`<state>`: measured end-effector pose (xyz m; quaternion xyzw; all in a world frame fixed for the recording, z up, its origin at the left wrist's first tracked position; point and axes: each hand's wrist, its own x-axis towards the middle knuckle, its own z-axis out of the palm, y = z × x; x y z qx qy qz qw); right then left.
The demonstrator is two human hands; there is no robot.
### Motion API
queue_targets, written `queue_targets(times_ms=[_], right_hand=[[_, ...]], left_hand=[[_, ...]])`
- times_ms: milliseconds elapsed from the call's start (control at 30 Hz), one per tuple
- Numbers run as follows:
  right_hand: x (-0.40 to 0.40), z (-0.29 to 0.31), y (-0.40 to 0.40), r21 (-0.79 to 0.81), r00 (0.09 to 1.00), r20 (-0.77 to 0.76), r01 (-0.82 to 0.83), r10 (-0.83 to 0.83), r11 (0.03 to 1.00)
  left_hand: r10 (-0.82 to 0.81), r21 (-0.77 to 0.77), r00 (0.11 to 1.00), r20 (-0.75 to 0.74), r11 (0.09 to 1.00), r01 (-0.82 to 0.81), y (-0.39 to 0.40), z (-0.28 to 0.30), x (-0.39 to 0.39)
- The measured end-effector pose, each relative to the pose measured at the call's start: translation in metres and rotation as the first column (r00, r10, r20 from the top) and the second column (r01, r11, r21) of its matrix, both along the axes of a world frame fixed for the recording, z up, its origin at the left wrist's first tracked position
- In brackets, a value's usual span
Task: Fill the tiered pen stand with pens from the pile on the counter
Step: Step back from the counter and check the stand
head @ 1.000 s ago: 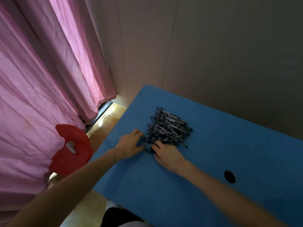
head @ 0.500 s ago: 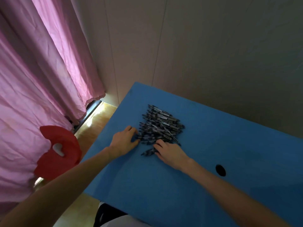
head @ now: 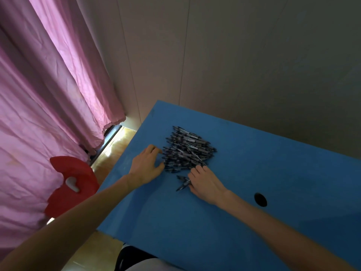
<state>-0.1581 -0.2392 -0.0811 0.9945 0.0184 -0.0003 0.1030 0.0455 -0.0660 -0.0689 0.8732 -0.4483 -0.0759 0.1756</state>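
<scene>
No pen stand anywhere in view. Hard to count the pens in the pile (head: 187, 151): dark barrels with pale bands, heaped crosswise on the blue desk (head: 214, 222) near its far left corner, individual pens too small and tangled to separate. Fingertips of the right hand (head: 206, 185) hidden among the pens at the pile's near edge, so cannot tell for sure whether anything is pinched; fingers bent over a few loose pens (head: 182, 182) lying just clear of the pile's near side, touching them, palm down on the desk. Left hand (head: 146, 166) flat at the pile's left side, close to the desk's left edge, fingers spread and relaxed, thumb and fingertips against the outermost pens, gripping nothing. Both forearms bare, stretched in from the near edge, the left one cut off at the bottom left corner of the view. Round cable hole (head: 260, 199) in the desk right of the right wrist. Red chair back (head: 72, 184) beside the desk's left edge, partly covered by the left arm; pink curtain (head: 48, 94) behind it.
</scene>
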Motion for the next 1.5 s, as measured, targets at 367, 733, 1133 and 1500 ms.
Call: queue_targets(times_ms=[367, 733, 1133, 1500], right_hand=[[-0.028, -0.003, -0.011, 0.133, 0.990, 0.058, 0.117, -0.125, 0.984], [-0.053, -0.001, -0.030, 0.133, 0.966, 0.012, 0.253, -0.257, 0.958], [-0.056, -0.006, -0.033, 0.189, 0.970, 0.026, 0.234, -0.243, 0.954], [-0.049, 0.002, -0.042, 0.220, 0.973, -0.040, 0.231, -0.228, 0.948]], left_hand=[[-0.342, 0.017, 0.896, 0.281, 0.936, 0.352, -0.056, 0.012, -0.020], [-0.521, 0.213, 0.777, 0.355, 0.854, 0.475, -0.091, 0.004, -0.037], [-0.454, 0.002, 0.769, 0.449, 0.861, 0.508, -0.097, -0.005, -0.040], [-0.506, -0.026, 0.737, 0.448, 0.817, 0.576, -0.100, -0.001, -0.031]])
